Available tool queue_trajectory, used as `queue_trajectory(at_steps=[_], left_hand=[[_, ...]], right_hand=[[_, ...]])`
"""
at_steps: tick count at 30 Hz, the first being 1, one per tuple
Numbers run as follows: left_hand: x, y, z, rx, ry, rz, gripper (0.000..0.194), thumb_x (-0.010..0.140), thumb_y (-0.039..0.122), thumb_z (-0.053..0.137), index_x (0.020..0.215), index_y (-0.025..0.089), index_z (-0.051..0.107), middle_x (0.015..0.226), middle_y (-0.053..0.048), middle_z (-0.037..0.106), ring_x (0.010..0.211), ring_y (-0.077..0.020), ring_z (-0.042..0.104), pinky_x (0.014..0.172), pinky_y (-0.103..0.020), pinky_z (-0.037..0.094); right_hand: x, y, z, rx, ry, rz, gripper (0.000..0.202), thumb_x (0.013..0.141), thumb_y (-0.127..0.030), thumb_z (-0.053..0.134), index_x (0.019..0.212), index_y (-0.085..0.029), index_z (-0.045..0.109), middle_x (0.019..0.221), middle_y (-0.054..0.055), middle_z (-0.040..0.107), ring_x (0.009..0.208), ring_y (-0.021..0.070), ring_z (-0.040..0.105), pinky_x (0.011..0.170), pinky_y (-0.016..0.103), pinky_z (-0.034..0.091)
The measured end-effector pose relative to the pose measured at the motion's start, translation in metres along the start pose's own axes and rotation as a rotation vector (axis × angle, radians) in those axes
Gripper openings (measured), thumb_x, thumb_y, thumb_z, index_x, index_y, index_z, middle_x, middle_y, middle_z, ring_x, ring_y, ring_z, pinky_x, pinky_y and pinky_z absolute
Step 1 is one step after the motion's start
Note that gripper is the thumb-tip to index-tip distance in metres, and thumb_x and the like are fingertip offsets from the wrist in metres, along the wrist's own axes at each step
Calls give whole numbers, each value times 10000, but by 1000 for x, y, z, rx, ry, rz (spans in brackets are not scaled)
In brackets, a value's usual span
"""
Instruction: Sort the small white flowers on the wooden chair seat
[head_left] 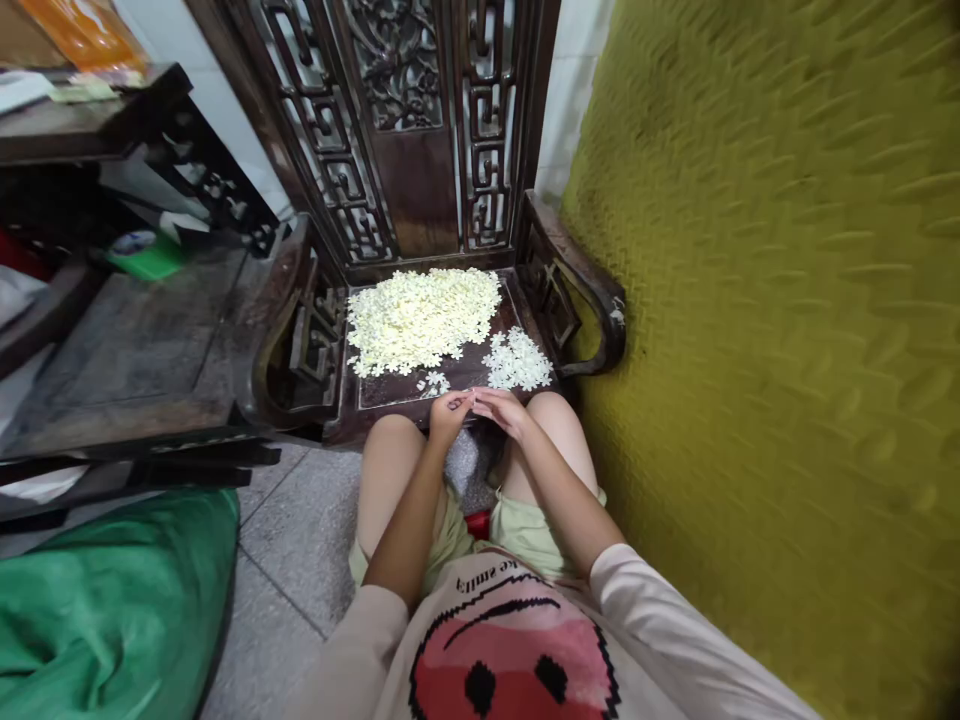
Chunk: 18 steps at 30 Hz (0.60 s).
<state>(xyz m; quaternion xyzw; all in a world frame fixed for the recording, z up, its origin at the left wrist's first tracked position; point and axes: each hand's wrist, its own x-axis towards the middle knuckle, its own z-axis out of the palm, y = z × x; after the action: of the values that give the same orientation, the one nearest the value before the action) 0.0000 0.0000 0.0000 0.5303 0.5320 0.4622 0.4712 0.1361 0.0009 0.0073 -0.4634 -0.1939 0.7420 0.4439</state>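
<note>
My left hand (448,412) and my right hand (501,408) meet at the fingertips above the front edge of a dark wooden chair seat (382,390). Both are closed in a pinch; whatever lies between the fingertips is too small to make out. Just behind my left hand is a small cluster of white flower-shaped pieces (433,382). A larger heap of white flower-shaped pieces (517,360) sits behind my right hand. Farther back spreads a wide mound of pale yellow flower-shaped pieces (420,318), several layers deep.
Carved armrests (596,330) flank the seat, and a latticed chair back (420,190) rises behind it. A yellow textured mat (765,300) stands along the right. At left are a wooden surface with a green tape roll (146,255) and a green cloth (112,600) below.
</note>
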Motion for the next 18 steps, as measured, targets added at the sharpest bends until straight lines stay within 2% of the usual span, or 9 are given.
queue_trajectory(at_steps=[12, 18], left_hand=[[3, 5, 0, -176, -4, -161, 239, 552, 360, 707, 672, 156, 670, 688, -40, 684, 644, -165, 615, 700, -312, 487], [2, 8, -1, -218, -25, -202, 223, 575, 342, 697, 685, 151, 665, 687, -43, 676, 663, -167, 619, 717, -321, 487]], right_hand=[[-3, -2, 1, -15, -19, -12, 149, 685, -125, 661, 833, -130, 678, 762, 49, 706, 692, 114, 654, 712, 223, 521], [-3, -3, 1, -44, -30, -13, 140, 688, -131, 668, 828, -132, 678, 778, 62, 708, 688, 126, 663, 700, 230, 526]])
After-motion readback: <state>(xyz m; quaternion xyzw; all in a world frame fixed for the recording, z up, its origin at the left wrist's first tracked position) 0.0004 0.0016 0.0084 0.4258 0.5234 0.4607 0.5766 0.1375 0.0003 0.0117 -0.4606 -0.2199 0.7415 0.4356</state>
